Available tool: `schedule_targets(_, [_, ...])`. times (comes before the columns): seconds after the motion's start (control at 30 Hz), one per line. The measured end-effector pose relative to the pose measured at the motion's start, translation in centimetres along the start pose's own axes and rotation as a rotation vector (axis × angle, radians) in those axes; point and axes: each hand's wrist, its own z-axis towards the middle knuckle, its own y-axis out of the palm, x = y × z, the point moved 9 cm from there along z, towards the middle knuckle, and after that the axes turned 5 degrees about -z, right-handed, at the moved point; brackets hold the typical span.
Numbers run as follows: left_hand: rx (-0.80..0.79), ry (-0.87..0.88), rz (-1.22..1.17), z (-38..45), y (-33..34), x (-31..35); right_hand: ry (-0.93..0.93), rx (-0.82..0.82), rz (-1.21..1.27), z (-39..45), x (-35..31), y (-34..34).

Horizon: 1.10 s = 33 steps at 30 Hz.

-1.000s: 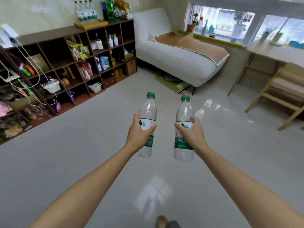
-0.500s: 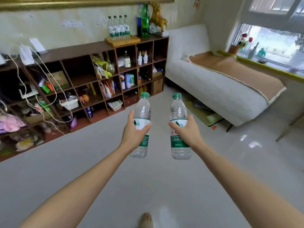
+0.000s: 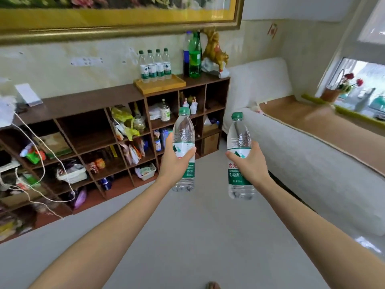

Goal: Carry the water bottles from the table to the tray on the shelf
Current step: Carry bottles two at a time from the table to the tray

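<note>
I see left hand (image 3: 177, 163) wrapped round left bottle (image 3: 183, 151), right hand (image 3: 251, 163) round right bottle (image 3: 238, 157); both bottles upright, long axis vertical, green caps up, held apart over floor; ahead, tray (image 3: 160, 85) on shelf (image 3: 83, 101) top carries four upright bottles (image 3: 155, 65); sofa bed (image 3: 312, 163) to right.

Two bare forearms, no sleeves, no rings on hands (foot tip (image 3: 213, 285) at bottom edge).
</note>
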Motion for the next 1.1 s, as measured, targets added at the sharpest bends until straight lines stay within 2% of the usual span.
schedule_targets(0.2, [0.149,-0.076,-0.030,14.9,1.6,-1.4,-0.089,-0.125,-0.074,17.7,-4.3,5.6])
schedule_targets(0.4, [0.292,-0.165,-0.093,28.7,0.9,-6.0,-0.141,-0.253,-0.084,31.3,-7.2,14.7])
schedule_targets(0.6, [0.297,-0.133,-0.065,44.4,-1.3,-9.6,-0.107,-0.300,0.002,44.9,-10.6,22.9])
schedule_targets(0.87, [0.295,-0.083,-0.016,62.1,-2.6,-10.3,-0.186,-0.328,0.113,62.5,-16.9,28.9])
schedule_targets(1.1, [0.482,-0.070,-0.027,74.9,-3.3,-12.9,-0.305,-0.433,0.191,77.2,-21.5,36.3])
